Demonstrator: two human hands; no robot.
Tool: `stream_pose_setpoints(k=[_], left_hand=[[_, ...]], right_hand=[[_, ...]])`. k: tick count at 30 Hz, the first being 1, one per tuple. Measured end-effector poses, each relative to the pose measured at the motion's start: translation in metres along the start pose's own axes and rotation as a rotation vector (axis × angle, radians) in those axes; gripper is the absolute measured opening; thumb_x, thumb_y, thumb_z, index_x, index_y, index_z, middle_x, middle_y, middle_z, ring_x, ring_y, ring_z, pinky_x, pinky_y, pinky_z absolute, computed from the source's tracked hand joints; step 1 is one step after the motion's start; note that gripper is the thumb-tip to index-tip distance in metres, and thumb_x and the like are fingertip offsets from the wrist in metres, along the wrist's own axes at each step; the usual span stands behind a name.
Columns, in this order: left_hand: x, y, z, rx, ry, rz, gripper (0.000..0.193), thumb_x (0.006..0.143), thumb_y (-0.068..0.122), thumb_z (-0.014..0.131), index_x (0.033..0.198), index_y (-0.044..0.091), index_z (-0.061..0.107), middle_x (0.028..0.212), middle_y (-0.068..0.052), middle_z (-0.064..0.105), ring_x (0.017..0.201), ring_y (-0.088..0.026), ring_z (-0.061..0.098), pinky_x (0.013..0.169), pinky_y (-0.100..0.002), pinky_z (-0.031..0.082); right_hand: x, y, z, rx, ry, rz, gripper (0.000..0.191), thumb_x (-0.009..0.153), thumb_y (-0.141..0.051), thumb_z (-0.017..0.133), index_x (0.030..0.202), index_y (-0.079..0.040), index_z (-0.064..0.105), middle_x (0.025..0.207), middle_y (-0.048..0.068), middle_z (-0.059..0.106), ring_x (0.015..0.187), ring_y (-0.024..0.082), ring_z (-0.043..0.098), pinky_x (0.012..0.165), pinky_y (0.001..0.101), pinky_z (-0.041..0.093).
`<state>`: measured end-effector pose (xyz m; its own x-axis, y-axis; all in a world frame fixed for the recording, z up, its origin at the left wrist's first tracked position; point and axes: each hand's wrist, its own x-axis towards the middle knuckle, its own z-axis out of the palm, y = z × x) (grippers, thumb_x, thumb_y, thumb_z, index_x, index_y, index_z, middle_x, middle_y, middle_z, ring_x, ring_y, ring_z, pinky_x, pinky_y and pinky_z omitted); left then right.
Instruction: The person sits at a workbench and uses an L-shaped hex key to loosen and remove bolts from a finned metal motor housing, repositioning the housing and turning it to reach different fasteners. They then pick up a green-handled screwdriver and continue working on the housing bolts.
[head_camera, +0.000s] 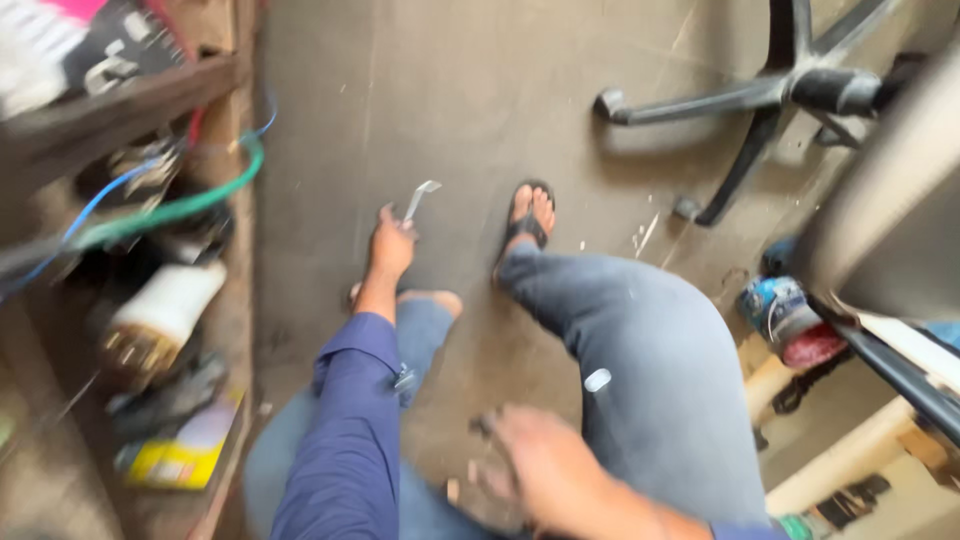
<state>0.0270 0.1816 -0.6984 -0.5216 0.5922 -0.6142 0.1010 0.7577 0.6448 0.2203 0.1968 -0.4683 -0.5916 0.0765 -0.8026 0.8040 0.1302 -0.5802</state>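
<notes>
Brown dusty floor (480, 120) lies below. Nearest, the blurry right hand (545, 470) hangs by the knee; I cannot tell how its fingers sit. Farther out, the left hand (390, 245) has its fingers closed on a small bent silver metal piece (420, 198), which points up and away.

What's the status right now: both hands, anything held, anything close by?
Left hand gripping a small metal tool above the floor. Right hand blurred, apparently empty, near the knee. Chair base off to the right.
</notes>
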Motion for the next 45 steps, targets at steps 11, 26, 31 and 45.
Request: stream_pose_setpoints(k=[11, 26, 31, 45], left_hand=[[-0.383, 0.262, -0.218, -0.012, 0.137, 0.355, 0.021, 0.095, 0.008, 0.065, 0.115, 0.008, 0.071, 0.109, -0.013, 0.075, 0.104, -0.032, 0.07, 0.089, -0.04, 0.055], [-0.711, 0.328, -0.464, -0.34, 0.85, 0.519, 0.025, 0.083, 0.0, 0.078, 0.107, 0.005, 0.074, 0.1, -0.009, 0.076, 0.09, -0.025, 0.077, 0.078, -0.031, 0.059], [-0.709, 0.343, -0.511, -0.214, 0.975, 0.557, 0.025, 0.088, 0.002, 0.073, 0.112, 0.004, 0.071, 0.109, -0.013, 0.074, 0.098, -0.029, 0.074, 0.081, -0.035, 0.059], [-0.702, 0.397, -0.548, -0.088, 1.117, 0.347, 0.018, 0.09, 0.008, 0.075, 0.107, 0.006, 0.07, 0.1, -0.011, 0.075, 0.088, -0.028, 0.075, 0.073, -0.035, 0.059]], right_hand=[[-0.187, -0.208, -0.098, 1.109, 0.244, 0.032, 0.031, 0.097, -0.026, 0.064, 0.113, 0.0, 0.071, 0.099, 0.008, 0.075, 0.088, 0.017, 0.074, 0.081, 0.0319, 0.06], [-0.346, -0.467, -0.006, 0.951, -0.179, -0.148, 0.02, 0.088, -0.016, 0.071, 0.103, -0.004, 0.068, 0.093, 0.007, 0.074, 0.083, 0.018, 0.072, 0.079, 0.0353, 0.061], [-0.325, -0.516, 0.006, 0.996, -0.246, -0.214, 0.015, 0.093, -0.017, 0.071, 0.101, -0.004, 0.066, 0.093, 0.007, 0.073, 0.085, 0.017, 0.072, 0.081, 0.0328, 0.06], [-0.285, -0.557, -0.011, 0.876, -0.448, -0.12, 0.011, 0.094, -0.014, 0.07, 0.098, -0.004, 0.069, 0.09, 0.007, 0.073, 0.083, 0.018, 0.072, 0.079, 0.0321, 0.061]])
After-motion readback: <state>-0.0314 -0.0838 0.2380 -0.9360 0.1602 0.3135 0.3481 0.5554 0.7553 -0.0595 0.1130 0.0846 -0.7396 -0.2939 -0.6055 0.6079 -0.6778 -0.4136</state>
